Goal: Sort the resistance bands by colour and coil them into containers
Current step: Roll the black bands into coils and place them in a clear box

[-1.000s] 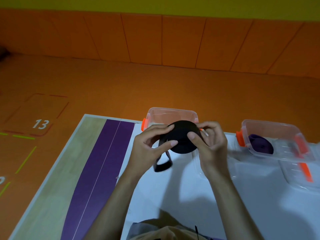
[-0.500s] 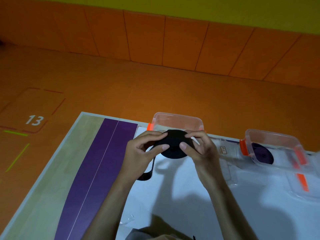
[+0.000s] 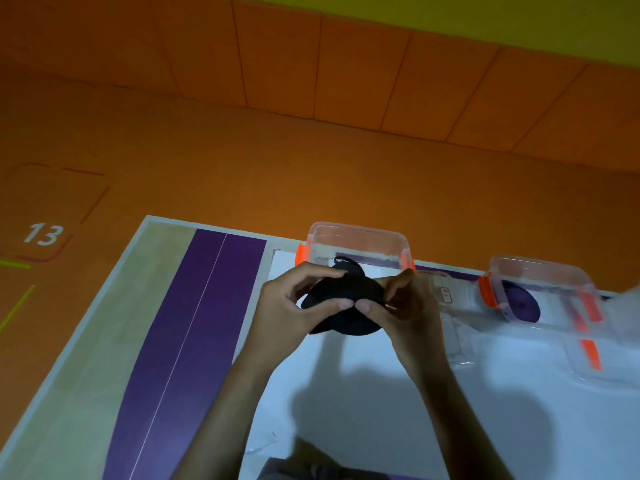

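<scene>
Black band coil pinched between left hand and right hand, just in front of empty clear container. Purple band already coiled in second container, right of first. Black coil not yet placed inside.

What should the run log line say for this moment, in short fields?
step: coiling | left hand + right hand: both grip black band coil | near container: no band visible | right container: purple coil inside
</scene>
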`<move>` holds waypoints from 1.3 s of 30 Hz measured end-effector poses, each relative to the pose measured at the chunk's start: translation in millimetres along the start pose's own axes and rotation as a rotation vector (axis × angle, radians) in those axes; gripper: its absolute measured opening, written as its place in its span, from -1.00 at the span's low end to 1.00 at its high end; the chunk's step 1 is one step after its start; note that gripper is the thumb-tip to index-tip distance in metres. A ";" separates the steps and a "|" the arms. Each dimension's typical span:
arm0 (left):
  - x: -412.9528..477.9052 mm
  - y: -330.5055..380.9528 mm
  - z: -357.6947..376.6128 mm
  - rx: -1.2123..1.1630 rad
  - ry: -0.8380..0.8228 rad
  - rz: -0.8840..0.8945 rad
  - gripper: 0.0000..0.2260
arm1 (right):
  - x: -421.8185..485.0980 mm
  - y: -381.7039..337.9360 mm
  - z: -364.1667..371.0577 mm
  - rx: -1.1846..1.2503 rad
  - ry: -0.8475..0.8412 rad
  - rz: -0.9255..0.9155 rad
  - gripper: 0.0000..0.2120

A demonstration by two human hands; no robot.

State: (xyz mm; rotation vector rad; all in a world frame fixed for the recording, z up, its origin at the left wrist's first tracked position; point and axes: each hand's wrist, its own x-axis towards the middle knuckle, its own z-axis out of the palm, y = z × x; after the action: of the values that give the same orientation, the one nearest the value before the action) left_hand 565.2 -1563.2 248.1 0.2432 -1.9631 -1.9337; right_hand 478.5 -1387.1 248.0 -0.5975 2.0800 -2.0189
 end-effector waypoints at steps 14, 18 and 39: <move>-2.6 0.9 18.8 -0.029 -0.141 -0.123 -0.67 | -14.1 -14.5 -31.7 0.000 0.022 -0.005 -0.70; -3.1 8.5 23.8 -0.025 -0.174 -0.128 -0.63 | -18.3 -12.8 -42.1 0.122 -0.049 0.073 -0.73; -49.6 29.8 142.6 0.076 -0.079 -0.115 -0.69 | -44.5 3.2 -167.9 0.219 -0.026 0.026 -0.75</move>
State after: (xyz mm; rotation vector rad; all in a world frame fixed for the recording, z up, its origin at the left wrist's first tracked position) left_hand 560.6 -1411.4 272.4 0.3106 -2.1192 -1.9696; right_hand 450.9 -1215.6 248.5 -0.5507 1.8097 -2.1721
